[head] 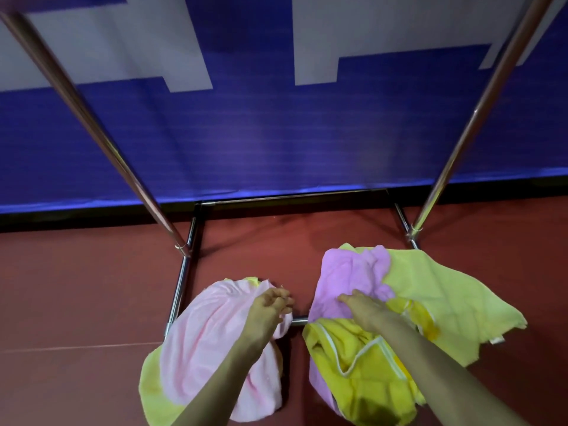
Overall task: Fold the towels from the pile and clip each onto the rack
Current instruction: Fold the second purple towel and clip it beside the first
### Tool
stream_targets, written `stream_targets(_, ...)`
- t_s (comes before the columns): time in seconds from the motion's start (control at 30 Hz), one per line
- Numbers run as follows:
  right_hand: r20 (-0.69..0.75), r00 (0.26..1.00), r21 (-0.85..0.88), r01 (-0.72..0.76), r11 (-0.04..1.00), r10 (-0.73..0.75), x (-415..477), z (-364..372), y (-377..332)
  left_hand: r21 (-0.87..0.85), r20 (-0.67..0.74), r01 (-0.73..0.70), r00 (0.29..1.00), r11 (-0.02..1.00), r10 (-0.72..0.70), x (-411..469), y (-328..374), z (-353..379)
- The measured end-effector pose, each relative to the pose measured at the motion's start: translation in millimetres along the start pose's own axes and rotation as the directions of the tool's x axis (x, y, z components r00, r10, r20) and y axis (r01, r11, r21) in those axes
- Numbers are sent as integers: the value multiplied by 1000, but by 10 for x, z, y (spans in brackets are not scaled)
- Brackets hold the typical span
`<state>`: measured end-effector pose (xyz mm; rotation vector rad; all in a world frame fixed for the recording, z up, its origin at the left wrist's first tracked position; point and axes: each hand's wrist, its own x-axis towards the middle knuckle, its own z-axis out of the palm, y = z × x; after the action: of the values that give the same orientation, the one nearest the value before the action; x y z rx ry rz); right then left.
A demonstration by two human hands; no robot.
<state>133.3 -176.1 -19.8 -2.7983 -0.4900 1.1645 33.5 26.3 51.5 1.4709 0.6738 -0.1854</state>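
A pale pink towel (pixel 209 339) lies crumpled on the floor at lower left, over a light green towel (pixel 153 392). My left hand (pixel 270 305) grips the pink towel's upper edge with curled fingers. To the right lies a pile: a lilac towel (pixel 344 275), a light green towel (pixel 445 299) and a bright yellow towel (pixel 368 373) with white piping. My right hand (pixel 365 309) rests on the lilac towel, fingers stretched out flat. The metal rack (pixel 184 262) stands over both heaps; its base bars frame the floor and two slanted poles rise to the upper corners.
The floor (pixel 76 296) is reddish brown. A blue and white banner wall (pixel 276 133) stands right behind the rack's far base bar (pixel 295 196). The right pole (pixel 479 118) and left pole (pixel 92 124) lean outward overhead. No clips are in view.
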Motion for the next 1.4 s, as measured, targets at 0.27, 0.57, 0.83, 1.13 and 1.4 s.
stream_targets(0.27,-243,942,70,256,964,-233,-164,-278,-132,166,-5,19,1000,986,-18,90,-117,-6)
stream_targets(0.57,-649,720,576,677,459,-246,-810,-1042,-726,148,249,-98,967,984,59,-32,10,147)
stream_targets(0.83,-719,689,687,724,63,-88,-1236,-1541,-1002,139,199,-185,968,973,156,-265,125,178)
stream_targets(1.13,-563,827,802,544,246,8,-1142,-1290,-875,25,-165,-342,925,939,341,-312,560,14)
stream_targets(1.4,-494,869,827,460,323,28,-1427,-1348,-883,13,-17,-539,842,842,539,-775,1517,-158)
